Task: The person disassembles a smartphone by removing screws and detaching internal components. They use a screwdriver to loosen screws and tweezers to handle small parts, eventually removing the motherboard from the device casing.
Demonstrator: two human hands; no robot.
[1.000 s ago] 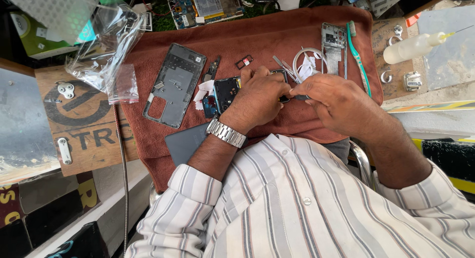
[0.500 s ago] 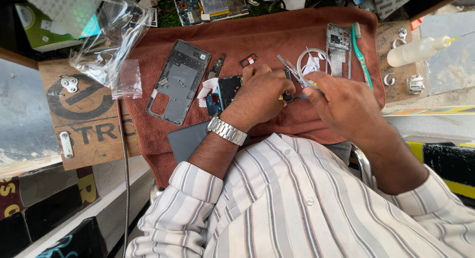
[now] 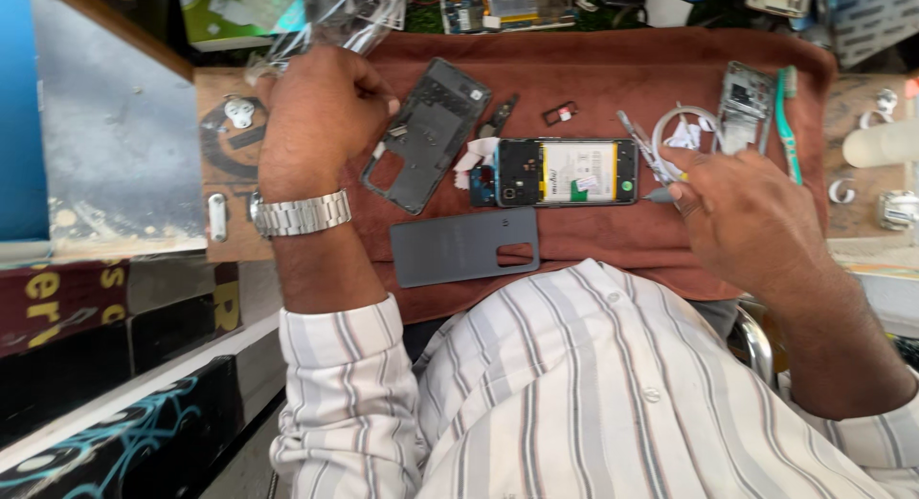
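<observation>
Opened smartphone point(image 3: 567, 173) lying flat on the maroon cloth point(image 3: 613, 68), back off, battery and board exposed, long side running left to right. Just right of its end, right hand point(image 3: 742, 217) curled loosely around a thin tool point(image 3: 661, 195), tip close to the phone's right edge; whether touching, cannot tell. Left of the phone and well clear of it, left hand point(image 3: 321, 111) closed in a fist at the cloth's upper left corner, pinching clear plastic bags point(image 3: 330, 11); metal wristwatch point(image 3: 299, 213) on that wrist. Between fist and phone, a dark inner frame point(image 3: 426, 131) lying tilted, its lower corner near a scrap of white tissue point(image 3: 476, 157) at the phone's left end. Below the phone, toward the body, a grey back cover point(image 3: 464, 245) flat on the cloth, apart from the phone, bare cloth between. Beyond the right hand, tweezers point(image 3: 637, 140), a white cable coil point(image 3: 684, 131), a second small frame point(image 3: 742, 102) and a green toothbrush point(image 3: 787, 121) crowding the right edge.
</observation>
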